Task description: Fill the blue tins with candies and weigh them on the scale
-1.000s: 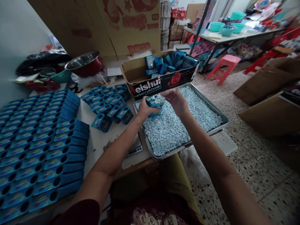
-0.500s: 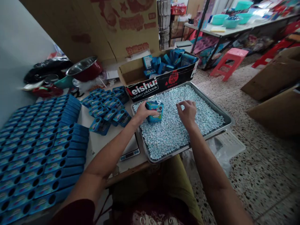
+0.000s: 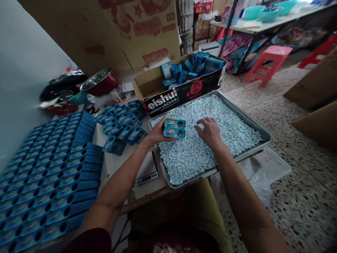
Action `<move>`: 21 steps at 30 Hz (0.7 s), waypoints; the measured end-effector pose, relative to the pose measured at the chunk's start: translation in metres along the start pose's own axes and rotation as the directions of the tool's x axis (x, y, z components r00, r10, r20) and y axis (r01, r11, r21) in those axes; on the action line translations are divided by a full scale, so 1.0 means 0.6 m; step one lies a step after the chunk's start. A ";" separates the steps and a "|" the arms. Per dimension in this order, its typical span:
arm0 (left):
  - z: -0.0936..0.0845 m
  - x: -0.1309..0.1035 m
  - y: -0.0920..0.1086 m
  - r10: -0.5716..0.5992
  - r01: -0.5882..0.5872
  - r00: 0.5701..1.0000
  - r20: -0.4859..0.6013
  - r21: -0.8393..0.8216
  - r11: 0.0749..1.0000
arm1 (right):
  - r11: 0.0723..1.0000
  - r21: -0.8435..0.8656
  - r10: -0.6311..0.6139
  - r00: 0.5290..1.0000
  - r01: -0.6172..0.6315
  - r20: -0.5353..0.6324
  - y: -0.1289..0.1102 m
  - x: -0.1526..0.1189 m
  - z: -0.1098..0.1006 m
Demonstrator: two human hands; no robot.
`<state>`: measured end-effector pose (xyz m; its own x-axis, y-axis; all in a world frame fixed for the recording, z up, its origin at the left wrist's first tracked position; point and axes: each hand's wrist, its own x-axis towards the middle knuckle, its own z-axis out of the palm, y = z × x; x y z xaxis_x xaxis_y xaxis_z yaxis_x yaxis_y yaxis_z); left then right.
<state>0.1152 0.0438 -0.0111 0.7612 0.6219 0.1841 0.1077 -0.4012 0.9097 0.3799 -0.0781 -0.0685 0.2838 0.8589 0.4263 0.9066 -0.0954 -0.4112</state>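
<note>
My left hand [image 3: 157, 133] is closed around a pair of small blue candy boxes [image 3: 174, 128]. Their printed tops, each with a round dark hole, face me. Beneath them a metal tray [image 3: 267, 136] is spread with pale blue and white candies [image 3: 189, 160]. Low over these candies hovers my right hand [image 3: 209, 133], fingers bent, thumb and forefinger slightly apart; nothing shows between them. To the left of the tray, several more blue boxes [image 3: 126, 128] lie in a loose cluster.
Rows of blue boxes [image 3: 52, 175] fill the left side. A small scale [image 3: 146, 178] sits by the tray's left edge. Behind the tray is an open carton [image 3: 181, 96] with blue boxes inside. A red stool [image 3: 273, 59] and brown cardboard boxes [image 3: 316, 84] stand to the right.
My left hand has turned the boxes, so their tops now face me instead of a printed side. My right hand has come down closer to the candies, its fingers slightly parted. The view has shifted slightly.
</note>
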 end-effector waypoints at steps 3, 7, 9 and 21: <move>-0.005 -0.008 -0.015 -0.007 0.008 1.000 0.016 -0.080 0.997 | 0.999 -0.021 -0.023 0.996 0.025 0.087 0.000 -0.003 0.007; 0.002 -0.018 -0.032 -0.070 0.086 0.995 0.077 -0.228 0.970 | 0.996 -0.038 -0.072 0.984 0.079 0.165 -0.006 -0.002 0.005; 0.007 -0.021 -0.038 -0.052 0.080 0.993 0.109 -0.271 0.959 | 0.995 -0.037 -0.088 0.978 0.097 0.189 -0.011 -0.001 0.001; -0.022 -0.040 -0.023 0.124 -0.082 0.989 0.075 -0.421 0.904 | 0.949 -0.044 -0.243 0.811 0.313 0.532 -0.073 -0.012 -0.017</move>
<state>0.0868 0.0431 -0.0228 0.8143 0.5152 0.2673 -0.2338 -0.1304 0.9635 0.3415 -0.0849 -0.0454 -0.1560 0.9876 0.0166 0.9627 0.1558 -0.2214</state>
